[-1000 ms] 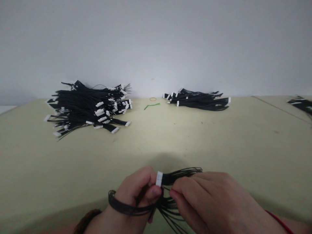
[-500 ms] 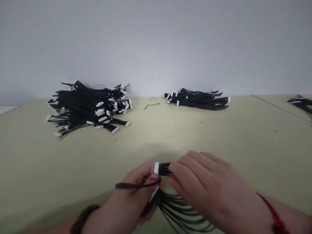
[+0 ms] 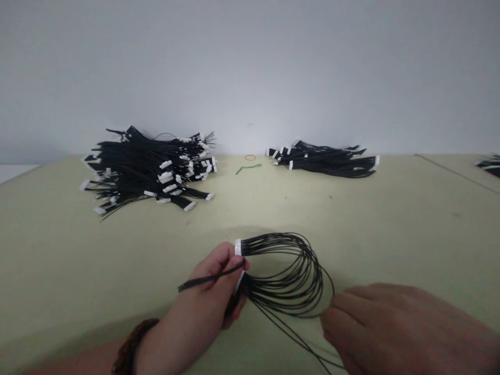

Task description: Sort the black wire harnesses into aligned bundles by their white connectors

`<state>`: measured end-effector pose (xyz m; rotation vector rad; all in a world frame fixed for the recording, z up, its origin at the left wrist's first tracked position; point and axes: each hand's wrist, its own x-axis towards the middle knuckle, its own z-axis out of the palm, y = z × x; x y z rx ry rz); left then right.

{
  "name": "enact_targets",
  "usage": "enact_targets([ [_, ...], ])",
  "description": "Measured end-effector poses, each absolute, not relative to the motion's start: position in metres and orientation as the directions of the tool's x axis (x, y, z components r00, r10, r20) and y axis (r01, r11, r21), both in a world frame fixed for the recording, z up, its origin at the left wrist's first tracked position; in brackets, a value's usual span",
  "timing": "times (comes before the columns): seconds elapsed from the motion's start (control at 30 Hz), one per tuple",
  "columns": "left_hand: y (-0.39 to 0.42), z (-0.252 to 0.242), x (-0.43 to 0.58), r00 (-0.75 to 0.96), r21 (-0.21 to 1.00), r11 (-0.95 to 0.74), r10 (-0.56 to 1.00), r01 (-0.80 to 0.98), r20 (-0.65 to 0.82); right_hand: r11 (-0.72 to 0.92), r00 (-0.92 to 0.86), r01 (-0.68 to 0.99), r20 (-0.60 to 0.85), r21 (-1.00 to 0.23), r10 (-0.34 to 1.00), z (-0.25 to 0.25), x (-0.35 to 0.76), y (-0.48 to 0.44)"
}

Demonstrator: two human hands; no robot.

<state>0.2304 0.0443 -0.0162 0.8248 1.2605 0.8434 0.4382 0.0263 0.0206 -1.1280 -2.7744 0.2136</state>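
My left hand (image 3: 213,284) is closed on a black wire harness (image 3: 291,276) near the front of the table. It pinches the harness at its two white connectors (image 3: 238,247), and the thin wires bow out to the right in a loop. A black band crosses the left hand's fingers. My right hand (image 3: 394,330) lies low at the right, back upward, its fingertips pinched on the far side of the wire loop. Loose wire ends trail toward the bottom edge.
A big heap of black harnesses with white connectors (image 3: 148,169) lies at the back left. A smaller, tidier pile (image 3: 326,159) sits at the back right, another (image 3: 490,164) at the far right edge. An orange rubber band (image 3: 250,157) and a green tie (image 3: 246,169) lie between them on the yellow-green table (image 3: 390,219).
My right hand has slid from the connector rightward and down along the wires, drawing them into a wide loop. My left hand rose slightly, still holding the connectors.
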Motion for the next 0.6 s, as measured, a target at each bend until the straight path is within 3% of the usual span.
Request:
enact_targets([
  [0.1, 0.044, -0.017, 0.229, 0.103, 0.898, 0.434, 0.899, -0.075, -0.425, 0.528, -0.622, 0.754, -0.166, -0.39, 0.765, 0.012, 0.429, 0.032],
  [0.23, 0.046, -0.012, 0.23, 0.138, 0.918, 0.394, 0.912, -0.041, -0.386, 0.398, -0.636, 0.684, -0.232, -0.611, 0.736, 0.013, 0.413, 0.044],
  [0.33, 0.046, -0.01, 0.231, 0.166, 0.922, 0.387, 0.911, -0.019, -0.378, 0.059, -0.684, 0.503, -0.355, -0.862, 0.637, 0.011, 0.408, 0.045],
  [0.43, 0.045, -0.012, 0.232, 0.173, 0.916, 0.4, 0.903, -0.004, -0.394, -0.214, -0.675, 0.413, -0.455, -0.885, 0.581, 0.01, 0.406, 0.045],
  [0.5, 0.045, -0.014, 0.231, 0.178, 0.914, 0.405, 0.9, -0.011, -0.397, -0.103, -0.612, 0.49, -0.426, -0.865, 0.666, 0.012, 0.408, 0.044],
  [0.6, 0.045, -0.016, 0.231, 0.188, 0.917, 0.398, 0.903, -0.021, -0.387, 0.273, -0.511, 0.636, -0.129, -0.722, 0.85, 0.013, 0.418, 0.033],
])
